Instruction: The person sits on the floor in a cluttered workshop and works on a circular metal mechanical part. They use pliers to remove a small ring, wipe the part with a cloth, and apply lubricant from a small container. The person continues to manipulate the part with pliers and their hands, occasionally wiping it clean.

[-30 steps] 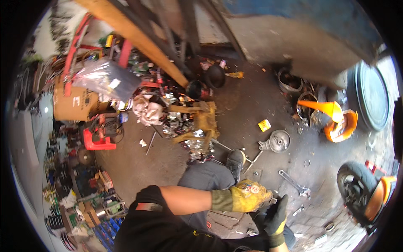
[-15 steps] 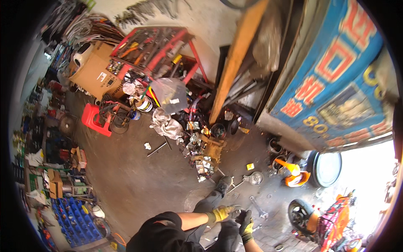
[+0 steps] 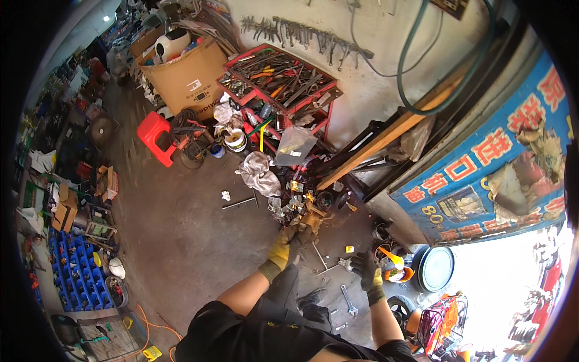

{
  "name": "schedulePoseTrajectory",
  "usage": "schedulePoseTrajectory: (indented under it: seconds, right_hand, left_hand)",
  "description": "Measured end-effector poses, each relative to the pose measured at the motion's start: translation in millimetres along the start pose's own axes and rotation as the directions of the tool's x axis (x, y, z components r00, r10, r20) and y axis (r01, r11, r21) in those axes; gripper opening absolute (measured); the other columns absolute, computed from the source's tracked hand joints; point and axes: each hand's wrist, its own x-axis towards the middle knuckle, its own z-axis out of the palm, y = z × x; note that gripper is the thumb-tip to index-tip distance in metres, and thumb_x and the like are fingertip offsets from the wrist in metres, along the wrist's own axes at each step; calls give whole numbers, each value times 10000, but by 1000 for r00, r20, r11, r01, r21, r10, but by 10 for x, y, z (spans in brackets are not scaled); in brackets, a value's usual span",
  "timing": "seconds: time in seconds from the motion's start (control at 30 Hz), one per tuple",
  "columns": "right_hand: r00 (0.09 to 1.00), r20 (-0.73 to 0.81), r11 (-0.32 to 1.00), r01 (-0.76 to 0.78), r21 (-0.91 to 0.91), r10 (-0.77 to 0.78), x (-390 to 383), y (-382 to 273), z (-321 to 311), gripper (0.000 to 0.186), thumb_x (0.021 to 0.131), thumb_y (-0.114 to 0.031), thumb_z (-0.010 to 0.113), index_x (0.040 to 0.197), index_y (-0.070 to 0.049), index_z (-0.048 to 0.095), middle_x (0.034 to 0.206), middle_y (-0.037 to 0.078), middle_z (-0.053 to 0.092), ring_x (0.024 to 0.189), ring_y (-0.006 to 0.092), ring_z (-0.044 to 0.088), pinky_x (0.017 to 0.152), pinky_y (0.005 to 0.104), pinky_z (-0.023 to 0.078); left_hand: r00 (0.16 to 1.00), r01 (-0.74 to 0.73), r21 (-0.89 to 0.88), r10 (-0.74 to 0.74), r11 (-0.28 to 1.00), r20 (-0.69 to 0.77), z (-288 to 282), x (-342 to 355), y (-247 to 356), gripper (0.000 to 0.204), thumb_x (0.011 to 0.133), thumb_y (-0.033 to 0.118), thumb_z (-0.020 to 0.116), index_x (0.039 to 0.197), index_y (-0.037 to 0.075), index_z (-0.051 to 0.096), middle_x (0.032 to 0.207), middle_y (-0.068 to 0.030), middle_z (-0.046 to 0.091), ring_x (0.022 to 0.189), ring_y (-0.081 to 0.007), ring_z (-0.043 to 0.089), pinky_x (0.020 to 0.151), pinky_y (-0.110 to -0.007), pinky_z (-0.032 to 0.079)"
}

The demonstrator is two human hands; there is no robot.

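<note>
My left hand (image 3: 284,247), in a dirty yellow work glove, reaches forward near a small wooden stool (image 3: 315,218) and crumpled foil (image 3: 276,206); its fingers blend into the dark clutter, so I cannot tell what, if anything, it holds. My right hand (image 3: 367,270), in a similar glove with dark palm, is open with spread fingers, beside a round metal part (image 3: 346,263) and left of an orange funnel (image 3: 392,256). Between and below them lie a T-handled tool (image 3: 322,258) and a large adjustable wrench (image 3: 348,300) on the floor.
A red tool cart (image 3: 280,75), cardboard box (image 3: 181,75) and red plastic stool (image 3: 154,136) stand ahead. A leaning beam (image 3: 374,145) and blue signboard (image 3: 464,205) are at right, above a drum lid (image 3: 435,269) and motorcycle (image 3: 437,323). Blue parts bins (image 3: 78,271) are at left.
My hands, together around a small dark object earlier, have separated; the left moved forward and up, the right upward and slightly right. The view has swung up toward the cart and wall.
</note>
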Motion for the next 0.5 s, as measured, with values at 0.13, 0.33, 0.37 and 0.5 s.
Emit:
schedulePoseTrajectory:
  seconds: [0.13,0.33,0.37,0.5]
  right_hand:
    - [972,195,977,-90,-196,128,139,-263,989,646,1116,-603,495,1376,-33,651,1221,164,783,1100,272,758,964,412,590]
    - [800,556,968,-250,-32,225,1330,-244,2390,646,1144,-542,415,1473,-16,594,1352,181,741,1169,312,744,1015,457,581]
    - [687,696,894,-422,149,209,1613,-291,2706,644,1148,-535,409,1481,-13,587,1359,185,738,1178,314,742,1017,457,582]
    - [832,503,968,-244,-49,235,2113,-464,3975,619,1146,-488,467,1513,2,561,1430,195,688,1226,322,712,970,417,601]
  left_hand:
    - [961,-246,592,271,768,48,-614,160,590,126,1030,125,752,1122,40,749,963,39,720,892,-107,702,789,-265,568]
    - [993,75,83,-67,994,-98,-1932,910,821,306,1088,162,634,1344,4,686,1115,-69,741,992,-138,679,871,-285,541]
    - [998,50,-49,-51,998,-31,-2101,1114,925,321,1071,131,646,1371,23,680,1087,-65,740,934,-134,672,810,-277,533]
    - [986,-155,373,170,915,-5,-2519,2042,1657,314,969,-11,736,1277,51,735,972,-36,749,802,-111,666,685,-256,540]
